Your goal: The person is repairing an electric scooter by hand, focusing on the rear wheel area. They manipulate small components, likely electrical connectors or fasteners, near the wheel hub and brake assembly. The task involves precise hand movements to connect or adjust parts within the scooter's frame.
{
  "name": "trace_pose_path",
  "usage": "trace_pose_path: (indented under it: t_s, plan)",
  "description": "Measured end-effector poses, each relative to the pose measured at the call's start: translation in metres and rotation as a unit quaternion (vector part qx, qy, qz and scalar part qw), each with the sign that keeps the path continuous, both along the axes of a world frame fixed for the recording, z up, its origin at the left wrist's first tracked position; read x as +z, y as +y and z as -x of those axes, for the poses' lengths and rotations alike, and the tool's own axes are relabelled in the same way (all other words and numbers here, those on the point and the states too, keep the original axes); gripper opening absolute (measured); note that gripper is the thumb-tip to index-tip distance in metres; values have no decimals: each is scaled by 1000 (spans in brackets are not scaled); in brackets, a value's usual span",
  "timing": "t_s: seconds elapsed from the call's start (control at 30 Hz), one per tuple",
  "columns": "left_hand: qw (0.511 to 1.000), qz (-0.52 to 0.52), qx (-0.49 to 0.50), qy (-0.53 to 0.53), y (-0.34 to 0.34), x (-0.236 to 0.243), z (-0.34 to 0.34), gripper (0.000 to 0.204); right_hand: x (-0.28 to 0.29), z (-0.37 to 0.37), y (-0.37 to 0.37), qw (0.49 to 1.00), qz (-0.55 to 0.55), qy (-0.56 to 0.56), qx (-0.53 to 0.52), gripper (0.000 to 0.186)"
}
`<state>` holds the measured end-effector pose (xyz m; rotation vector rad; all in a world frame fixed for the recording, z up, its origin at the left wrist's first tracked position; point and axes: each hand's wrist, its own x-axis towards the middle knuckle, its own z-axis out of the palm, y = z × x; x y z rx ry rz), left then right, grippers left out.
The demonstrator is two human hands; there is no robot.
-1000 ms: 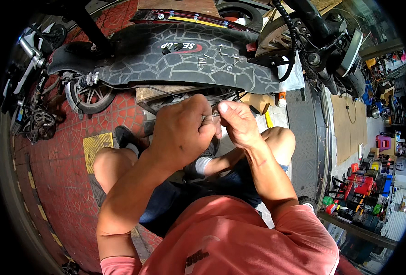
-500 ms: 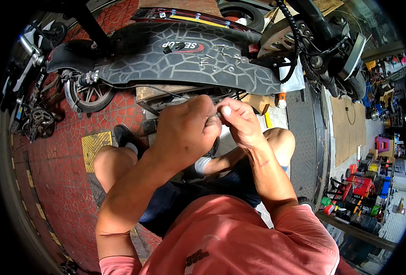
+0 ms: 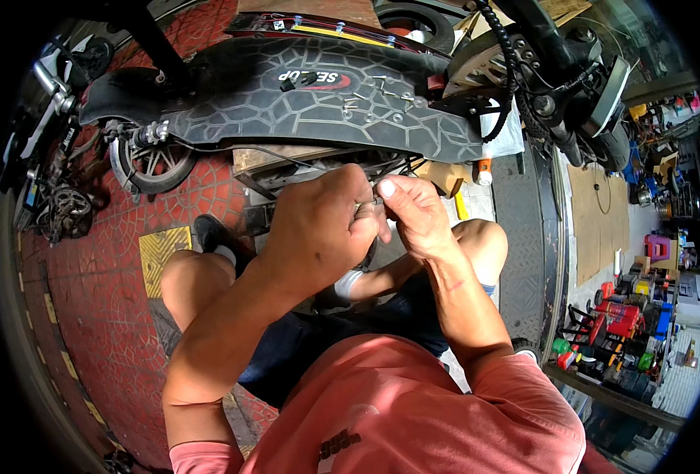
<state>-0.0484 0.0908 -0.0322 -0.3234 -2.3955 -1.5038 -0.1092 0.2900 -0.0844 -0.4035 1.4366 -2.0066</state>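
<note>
My left hand (image 3: 318, 221) is closed in a fist above my lap, in front of the scooter deck (image 3: 255, 107). A small grey metal piece (image 3: 368, 206), too small to name, sticks out from between its thumb and fingers. Right against it, my right hand (image 3: 418, 215) has its thumb and forefinger bent together at the tip of that piece. Its lower fingers point toward the left fist. What lies between the right fingertips is mostly hidden. On the black patterned deck lie several loose screws (image 3: 377, 101) and small black parts (image 3: 298, 80).
The deck rests over a wooden support (image 3: 259, 159), with the scooter's rear wheel (image 3: 150, 162) at left and its front fork (image 3: 547, 103) at far right. An orange-and-white tube (image 3: 484, 172) stands near the deck's right end. Beyond the metal plate (image 3: 521, 245), a cluttered shop spreads right.
My right thumb and fingers have shifted slightly, and its lower fingers now show below the metal piece. The left fist stays almost in place. The deck and its screws look unchanged.
</note>
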Motion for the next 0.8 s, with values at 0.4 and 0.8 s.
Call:
trace_pose_path:
  t_s: [0.4,0.8]
  plan:
    - [977,-157,-12,-144,-2,8,0,7,31,-13,-2,981,11,160,-111,13]
    - [997,-63,4,-51,4,5,-3,8,33,-13,-6,984,-115,105,-85,40]
